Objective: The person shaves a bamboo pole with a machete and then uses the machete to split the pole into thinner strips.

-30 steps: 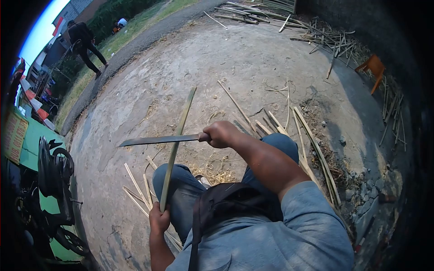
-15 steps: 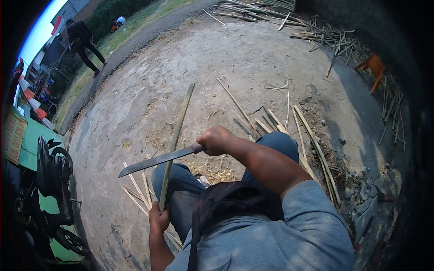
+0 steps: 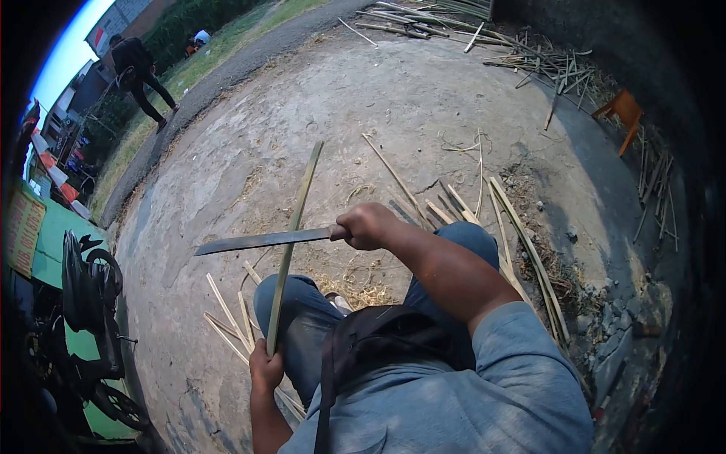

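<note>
My right hand (image 3: pixel 367 225) is closed round the handle of a long-bladed machete (image 3: pixel 253 242), its dark blade pointing left. A long greenish bamboo strip (image 3: pixel 296 219) stands up from my left hand (image 3: pixel 266 366), whose fingers wrap its lower end beside my left knee. The blade crosses the strip around its middle, and the strip passes in front of it in this view. Pale shavings (image 3: pixel 363 291) lie on the ground between my knees.
Split bamboo strips (image 3: pixel 529 257) lie by my right knee, and more (image 3: pixel 227 314) by my left. Bamboo piles (image 3: pixel 556 68) and an orange chair (image 3: pixel 624 117) stand at the back right. A motorbike (image 3: pixel 94 318) is at the left; a person (image 3: pixel 136 72) stands by the road.
My right hand has moved up and slightly right with the machete, whose blade is now nearer level and higher along the strip. The strip's top has shifted slightly left; my left hand stays put.
</note>
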The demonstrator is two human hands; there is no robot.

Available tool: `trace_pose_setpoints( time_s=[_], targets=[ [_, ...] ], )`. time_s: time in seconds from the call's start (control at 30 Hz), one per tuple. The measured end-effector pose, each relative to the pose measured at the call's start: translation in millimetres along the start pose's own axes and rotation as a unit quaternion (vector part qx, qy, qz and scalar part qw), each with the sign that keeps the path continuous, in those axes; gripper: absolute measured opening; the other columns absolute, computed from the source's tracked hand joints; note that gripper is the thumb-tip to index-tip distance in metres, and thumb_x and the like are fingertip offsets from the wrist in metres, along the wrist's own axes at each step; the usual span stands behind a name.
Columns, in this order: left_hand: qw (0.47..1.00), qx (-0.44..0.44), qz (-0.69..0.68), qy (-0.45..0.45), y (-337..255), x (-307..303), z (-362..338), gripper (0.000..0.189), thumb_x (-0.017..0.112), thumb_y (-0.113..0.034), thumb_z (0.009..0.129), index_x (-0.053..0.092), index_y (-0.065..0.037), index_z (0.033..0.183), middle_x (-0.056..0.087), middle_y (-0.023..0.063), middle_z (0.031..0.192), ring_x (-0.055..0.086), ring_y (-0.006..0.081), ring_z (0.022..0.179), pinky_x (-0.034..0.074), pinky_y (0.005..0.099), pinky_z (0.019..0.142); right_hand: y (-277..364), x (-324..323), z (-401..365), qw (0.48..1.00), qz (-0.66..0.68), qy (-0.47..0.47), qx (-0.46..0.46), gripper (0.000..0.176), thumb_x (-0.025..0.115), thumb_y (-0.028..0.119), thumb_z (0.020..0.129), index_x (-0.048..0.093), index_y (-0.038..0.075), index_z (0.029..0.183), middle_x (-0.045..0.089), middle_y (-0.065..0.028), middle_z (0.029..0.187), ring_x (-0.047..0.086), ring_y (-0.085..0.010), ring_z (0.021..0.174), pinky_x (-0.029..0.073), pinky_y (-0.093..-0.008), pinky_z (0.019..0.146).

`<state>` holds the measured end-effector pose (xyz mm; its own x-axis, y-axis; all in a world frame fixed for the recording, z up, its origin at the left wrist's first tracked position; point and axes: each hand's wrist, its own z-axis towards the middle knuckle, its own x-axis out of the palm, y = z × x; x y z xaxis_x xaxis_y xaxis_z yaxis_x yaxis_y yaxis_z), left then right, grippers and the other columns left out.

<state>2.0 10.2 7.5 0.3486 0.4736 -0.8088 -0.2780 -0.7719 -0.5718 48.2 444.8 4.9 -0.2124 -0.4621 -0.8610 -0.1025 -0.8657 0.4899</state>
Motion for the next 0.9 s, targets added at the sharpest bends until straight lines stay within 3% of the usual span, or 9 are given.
trace_pose_setpoints(
  time_s=[0.23, 0.9],
  targets=[
    [0.999, 0.006, -0.051, 0.001, 9.4, 4.5, 0.7, 0.026, 0.070, -0.023, 0.097, 0.062, 0.001, 0.094, 0.065, 0.0156, 0.073, 0.063, 0.0232, 0.066, 0.050, 0.0395, 0.064, 9.6, -2.8, -0.6, 0.999, 0.001, 0.030, -0.020, 0.013, 0.069, 0.026, 0.087, 0.075, 0.017, 0.094, 0.076, -0.0133, 0.091, 0.074, -0.0372, 0.089, 0.059, -0.0498, 0.078],
    [1.000, 0.004, -0.023, -0.002, 7.7, 3.7, 0.7, 0.025, 0.070, -0.022, 0.096, 0.061, 0.001, 0.094, 0.064, 0.0184, 0.074, 0.063, 0.0277, 0.067, 0.050, 0.0417, 0.065, 12.5, 0.1, -0.2, 0.998, -0.032, 0.030, -0.045, 0.012, 0.070, 0.021, 0.082, 0.076, 0.016, 0.091, 0.075, -0.0133, 0.086, 0.075, -0.0366, 0.085, 0.059, -0.0495, 0.076]
  ],
)
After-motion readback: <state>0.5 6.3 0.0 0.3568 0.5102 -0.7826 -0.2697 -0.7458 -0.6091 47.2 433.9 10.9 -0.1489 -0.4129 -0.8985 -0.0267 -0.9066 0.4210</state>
